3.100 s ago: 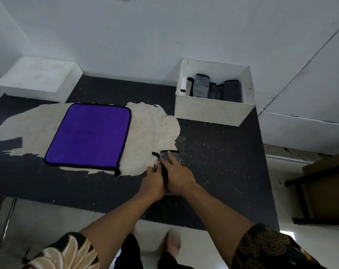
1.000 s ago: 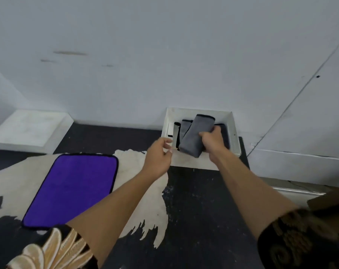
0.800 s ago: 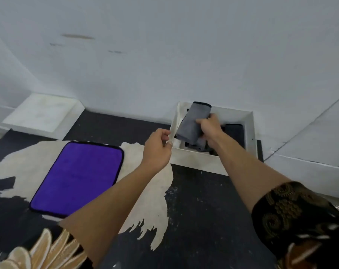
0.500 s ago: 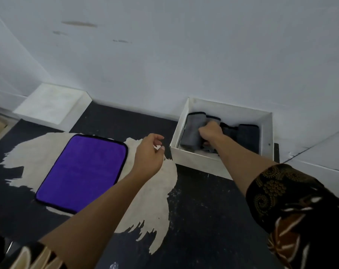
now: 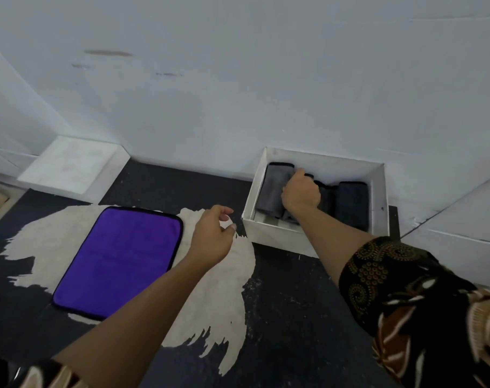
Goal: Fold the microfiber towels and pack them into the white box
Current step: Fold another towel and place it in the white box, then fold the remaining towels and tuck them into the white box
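The white box (image 5: 277, 237) stands at the back right of the black table, against the wall. My right hand (image 5: 301, 194) reaches into it and grips a folded grey towel (image 5: 270, 191) standing upright at the box's left end. Darker folded towels (image 5: 351, 203) fill the box to the right of my hand. A purple towel (image 5: 120, 259) with a black hem lies flat and unfolded on the table's left half. My left hand (image 5: 213, 239) hovers over the table just left of the box, fingers loosely curled, holding nothing.
The black table top (image 5: 294, 317) has a large worn pale patch (image 5: 218, 298) under the purple towel. A shallow white box lid (image 5: 70, 169) lies upside down at the back left. The wall runs close behind both; the table's right edge drops off beside the box.
My right hand carried the folded grey towel from the table to the box and lowered it into the left end. My left hand let go and now hangs beside the box.
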Available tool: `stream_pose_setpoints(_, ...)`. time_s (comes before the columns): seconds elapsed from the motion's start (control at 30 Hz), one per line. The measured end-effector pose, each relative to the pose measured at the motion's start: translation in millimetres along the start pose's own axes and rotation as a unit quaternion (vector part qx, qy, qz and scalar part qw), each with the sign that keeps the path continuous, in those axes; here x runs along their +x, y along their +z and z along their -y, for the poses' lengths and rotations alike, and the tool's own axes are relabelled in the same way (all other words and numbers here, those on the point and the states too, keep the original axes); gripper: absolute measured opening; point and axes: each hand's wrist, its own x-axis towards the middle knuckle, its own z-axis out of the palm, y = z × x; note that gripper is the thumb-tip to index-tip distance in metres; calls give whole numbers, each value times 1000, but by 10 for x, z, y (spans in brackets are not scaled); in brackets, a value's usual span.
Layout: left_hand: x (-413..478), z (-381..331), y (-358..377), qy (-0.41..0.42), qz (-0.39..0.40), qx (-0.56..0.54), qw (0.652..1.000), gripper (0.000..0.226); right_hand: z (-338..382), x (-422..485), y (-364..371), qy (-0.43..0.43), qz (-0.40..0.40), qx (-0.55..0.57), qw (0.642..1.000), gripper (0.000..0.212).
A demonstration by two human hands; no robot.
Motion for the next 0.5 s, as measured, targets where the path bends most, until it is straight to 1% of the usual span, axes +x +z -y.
stream_pose_setpoints(0.03,-2,23,-24,2,-1,4,1000,31,-7,-30,-18,-24,13,-21,999,38)
stream_pose_setpoints(0.1,-18,74,-71,5,0,12,1000,31,-24,-104,-83,-71,71,-63,993,48)
stream_pose_setpoints(0.17,-42,131,-111,10,2,22,1000,31,-44,-177,-158,-78,135,-90,984,50)
stream_pose_setpoints(0.2,-55,159,-136,15,4,26,1000,30,-52,-221,-199,-77,150,-88,982,48)
stream_pose_setpoints(0.23,-66,185,-162,21,6,31,999,30,-61,-270,-238,-79,147,-74,983,45)
stream_pose_setpoints(0.3,-86,241,-229,34,11,43,998,30,-64,-391,-303,-94,100,-35,990,39)
stream_pose_setpoints(0.4,-119,339,-356,51,18,61,997,34,22,-678,-375,-105,31,8,994,39)
stream_pose_setpoints(0.5,-133,443,-515,67,27,79,994,38,198,-1050,-364,-111,-27,22,993,38)
